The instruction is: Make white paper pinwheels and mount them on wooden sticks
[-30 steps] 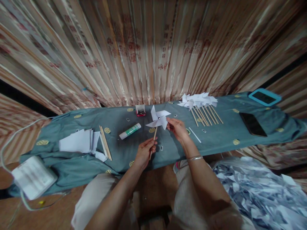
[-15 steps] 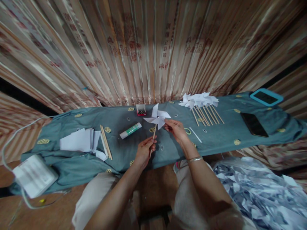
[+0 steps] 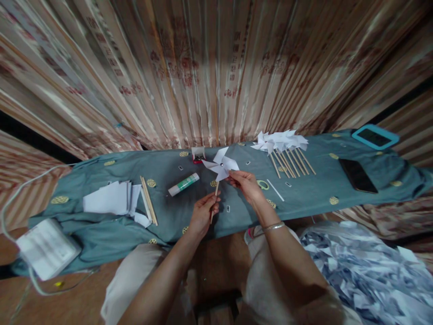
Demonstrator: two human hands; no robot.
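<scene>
A white paper pinwheel (image 3: 221, 165) with a dark pin at its centre is held up over the table on a thin wooden stick (image 3: 217, 188). Around the lower part of that stick, the fingers of my left hand (image 3: 203, 213) are closed. My right hand (image 3: 246, 184) pinches the edge of the lower right blade; its fingertips are partly hidden by the paper. Just left of the pinwheel lie a green and white glue stick (image 3: 184, 184) and a small open red box (image 3: 199, 158) with dark bits inside, likely pins.
Finished pinwheels (image 3: 284, 141) lie in a row at the back right. Farther right are a black phone (image 3: 357, 175) and a blue-framed device (image 3: 375, 136). Cut paper (image 3: 108, 198) and loose sticks (image 3: 149, 200) rest left. A tape ring (image 3: 262, 184) lies by my right hand.
The pinwheel's blades have turned slightly, and my right hand has shifted a little left and down along with a blade. My left hand keeps its grip on the stick.
</scene>
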